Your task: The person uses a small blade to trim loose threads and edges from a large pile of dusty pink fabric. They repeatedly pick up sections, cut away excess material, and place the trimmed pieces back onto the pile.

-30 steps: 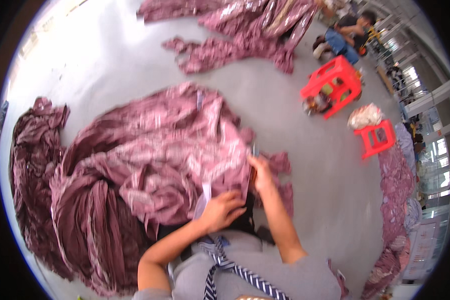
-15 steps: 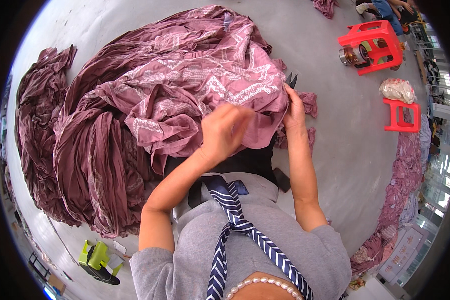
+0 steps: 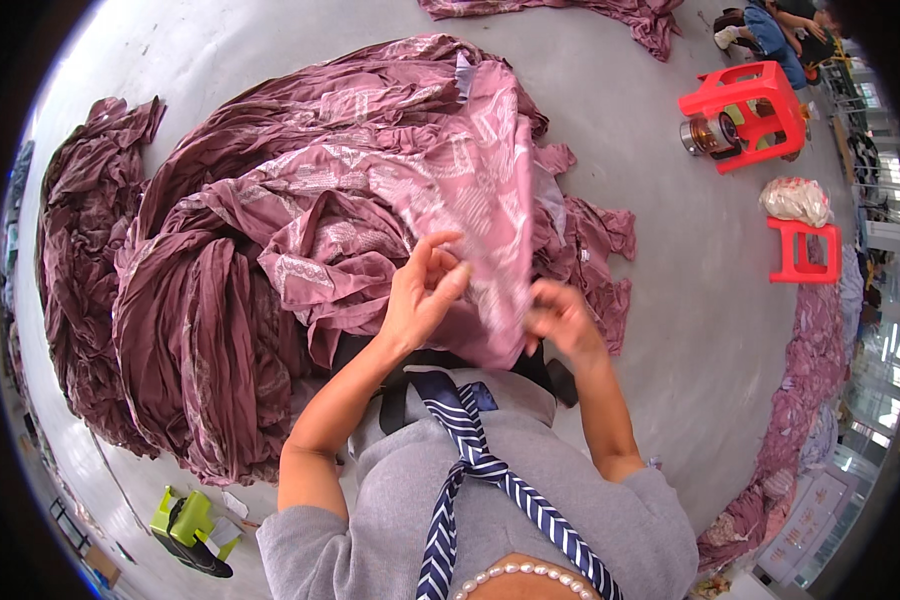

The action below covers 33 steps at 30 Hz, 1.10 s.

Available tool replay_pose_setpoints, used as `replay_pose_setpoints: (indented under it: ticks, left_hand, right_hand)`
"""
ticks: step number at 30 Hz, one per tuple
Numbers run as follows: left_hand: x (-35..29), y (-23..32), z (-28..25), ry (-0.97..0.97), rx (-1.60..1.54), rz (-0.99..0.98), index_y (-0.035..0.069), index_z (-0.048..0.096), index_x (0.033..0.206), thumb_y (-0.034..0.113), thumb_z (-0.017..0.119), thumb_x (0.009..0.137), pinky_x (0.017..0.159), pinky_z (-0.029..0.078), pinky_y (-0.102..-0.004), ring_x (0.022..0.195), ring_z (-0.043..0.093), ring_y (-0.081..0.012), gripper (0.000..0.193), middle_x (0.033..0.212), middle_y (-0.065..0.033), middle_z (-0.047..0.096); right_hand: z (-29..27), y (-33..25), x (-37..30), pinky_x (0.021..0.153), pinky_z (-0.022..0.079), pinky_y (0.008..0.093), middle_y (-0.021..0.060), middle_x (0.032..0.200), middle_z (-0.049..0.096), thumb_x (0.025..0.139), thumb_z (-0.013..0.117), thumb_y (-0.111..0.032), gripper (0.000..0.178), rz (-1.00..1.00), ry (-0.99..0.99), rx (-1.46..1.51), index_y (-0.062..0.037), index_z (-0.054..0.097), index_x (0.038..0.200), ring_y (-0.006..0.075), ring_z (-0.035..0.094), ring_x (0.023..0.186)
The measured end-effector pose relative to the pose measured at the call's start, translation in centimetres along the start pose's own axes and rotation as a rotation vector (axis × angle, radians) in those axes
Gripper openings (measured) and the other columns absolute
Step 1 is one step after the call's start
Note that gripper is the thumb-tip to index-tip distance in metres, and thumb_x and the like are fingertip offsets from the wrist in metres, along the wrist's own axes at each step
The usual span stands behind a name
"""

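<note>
A large heap of mauve-pink cloth [image 3: 360, 160] with white patterned bands lies across my lap and the floor before me. One pale flap [image 3: 495, 130] of it is drawn up in a long fold toward my body, and its near end is blurred. My left hand [image 3: 420, 300] rests over the cloth at the left of this fold, with bent fingers and the thumb held apart. I see nothing gripped in it. Close to the fold's right edge is my right hand [image 3: 568, 322], smeared by motion. Whether it pinches the cloth or holds anything cannot be made out.
Darker cloth piles [image 3: 90, 270] lie at the left. Right are a red stool [image 3: 745, 75] with a metal-and-glass vessel [image 3: 708, 136], and another red stool [image 3: 802, 262] beside a whitish bag [image 3: 796, 202]. A green stool [image 3: 192, 520] stands lower left. A seated person [image 3: 775, 40] is far right.
My right hand has come down and inward from the cloth's far right edge. The dark pointed blades seen beside it no longer show. The patterned cloth has swung into a narrow fold between my hands.
</note>
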<state>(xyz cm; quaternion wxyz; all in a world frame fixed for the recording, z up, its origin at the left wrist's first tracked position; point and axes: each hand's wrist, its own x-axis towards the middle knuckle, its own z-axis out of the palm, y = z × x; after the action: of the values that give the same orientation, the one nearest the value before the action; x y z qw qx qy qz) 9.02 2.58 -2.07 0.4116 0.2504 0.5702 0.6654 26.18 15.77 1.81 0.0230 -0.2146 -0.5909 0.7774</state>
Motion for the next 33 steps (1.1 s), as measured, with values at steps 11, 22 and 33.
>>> replay_pose_setpoints:
  ticks: [11,22,33]
  left_hand:
    - [-6.4,6.6,-9.1,-0.385,0.351,-0.234,0.000,0.067,0.085,0.003,0.060,0.069,0.069,0.048,-0.0242,0.074,0.061,-0.0104,0.018,0.079,-0.0056,0.067]
    - [-14.9,9.9,-18.1,0.272,1.085,-0.381,0.001,0.065,0.087,0.006,0.062,0.075,0.067,0.045,-0.0267,0.072,0.059,-0.0161,0.013,0.081,-0.0069,0.064]
    - [3.2,0.8,-6.3,0.160,0.527,-0.197,-0.001,0.065,0.097,0.024,0.065,0.087,0.053,0.044,-0.0202,0.060,0.058,-0.0074,0.028,0.075,-0.0036,0.065]
  right_hand:
    - [3.6,-2.2,6.7,0.062,0.050,0.0302,0.0052,0.102,0.065,0.069,0.070,-0.002,0.038,-0.479,0.186,-0.711,-0.0077,0.061,0.106,0.0224,0.063,0.073]
    - [6.0,4.4,5.9,0.057,0.050,0.0383,0.0132,0.078,0.058,0.078,0.054,-0.008,0.005,-0.477,-0.183,-1.253,-0.0038,0.052,0.079,0.0279,0.064,0.066]
    - [-0.4,3.1,10.9,0.057,0.045,0.0230,0.0048,0.072,0.064,0.083,0.066,-0.011,0.014,-0.201,0.531,-0.716,-0.0007,0.065,0.091,0.0069,0.055,0.061]
